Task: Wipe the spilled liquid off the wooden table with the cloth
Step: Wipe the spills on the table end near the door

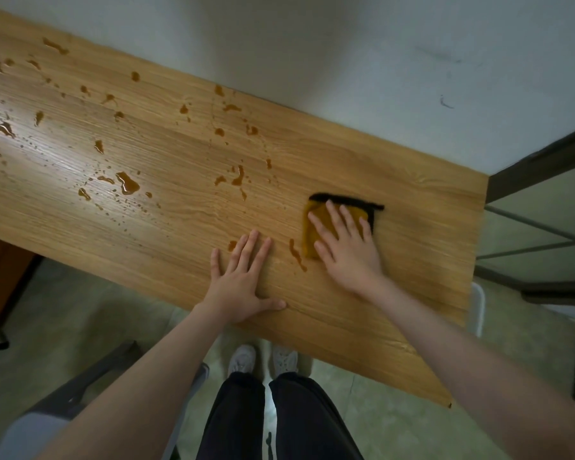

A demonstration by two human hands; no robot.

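Most of the spilled liquid [127, 182] still dots the tabletop [412, 200] to my left. My right hand [346, 244] presses the cloth [312, 240] flat with straight fingers [332, 212] near the right end; my left hand [239, 277] rests spread beside a streak [297, 254].

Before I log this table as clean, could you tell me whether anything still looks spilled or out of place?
Yes. Brown liquid lies in puddles and drops over the wooden table, mostly left of the cloth. The right hand presses the cloth; the left hand lies flat.
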